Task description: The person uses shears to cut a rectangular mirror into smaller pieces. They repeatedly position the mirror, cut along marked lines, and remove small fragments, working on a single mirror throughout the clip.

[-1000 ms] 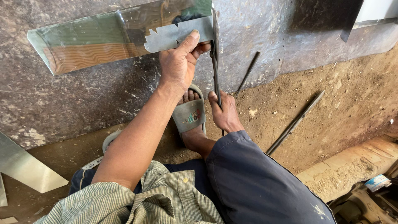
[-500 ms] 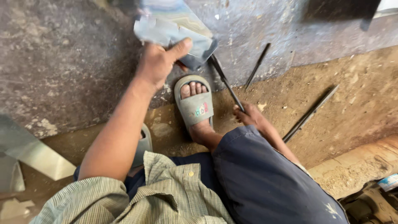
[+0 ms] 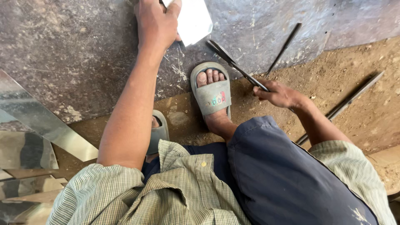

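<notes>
My left hand (image 3: pixel 156 23) grips a shiny piece of sheet metal (image 3: pixel 192 18) at the top of the view, over a large dark metal plate (image 3: pixel 71 58) lying on the ground. My right hand (image 3: pixel 278 94) is closed on the handle of long metal shears (image 3: pixel 233 64), whose blades rest on the plate's edge, pointing up-left toward the sheet. My foot in a grey sandal (image 3: pixel 211 92) stands between the two hands at the plate's edge.
Cut strips of shiny sheet metal (image 3: pixel 39 123) lie at the left. A thin rod (image 3: pixel 284 48) lies on the plate and a longer rod (image 3: pixel 348 104) on the dirt floor at right. A second sandal (image 3: pixel 158 131) shows under my left arm.
My left hand has carried the sheet piece up and to the right. My right hand has drawn the shears down to the right, away from the sheet, and laid them low.
</notes>
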### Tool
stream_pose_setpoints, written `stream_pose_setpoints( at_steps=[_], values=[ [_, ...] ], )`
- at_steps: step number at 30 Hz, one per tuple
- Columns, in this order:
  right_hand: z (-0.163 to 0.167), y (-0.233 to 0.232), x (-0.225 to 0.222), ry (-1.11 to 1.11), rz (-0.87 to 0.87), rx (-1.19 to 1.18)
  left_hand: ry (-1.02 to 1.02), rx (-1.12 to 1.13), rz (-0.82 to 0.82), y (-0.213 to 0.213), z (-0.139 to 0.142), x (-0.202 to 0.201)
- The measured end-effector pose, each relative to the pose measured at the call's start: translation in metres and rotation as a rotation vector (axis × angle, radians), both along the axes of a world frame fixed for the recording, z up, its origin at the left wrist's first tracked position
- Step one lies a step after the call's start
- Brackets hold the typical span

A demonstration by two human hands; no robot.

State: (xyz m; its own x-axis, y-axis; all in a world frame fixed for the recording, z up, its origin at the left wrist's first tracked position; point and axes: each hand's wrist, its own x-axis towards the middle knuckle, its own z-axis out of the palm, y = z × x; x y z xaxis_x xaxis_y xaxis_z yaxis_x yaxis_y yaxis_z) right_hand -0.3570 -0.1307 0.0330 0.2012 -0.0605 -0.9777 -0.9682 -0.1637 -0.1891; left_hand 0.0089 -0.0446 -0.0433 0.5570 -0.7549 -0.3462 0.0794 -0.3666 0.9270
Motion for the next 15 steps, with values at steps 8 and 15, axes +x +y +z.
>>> stream_pose_setpoints(
  at_steps=[8, 15],
  values=[
    [-0.014, -0.009, 0.038, 0.004, 0.045, 0.030, 0.284, 0.128, -0.093, 0.000, -0.040, 0.011],
    [-0.015, -0.004, 0.044, -0.055, 0.109, -0.006, 0.267, 0.105, -0.084, 0.002, -0.057, 0.008]
  ],
)
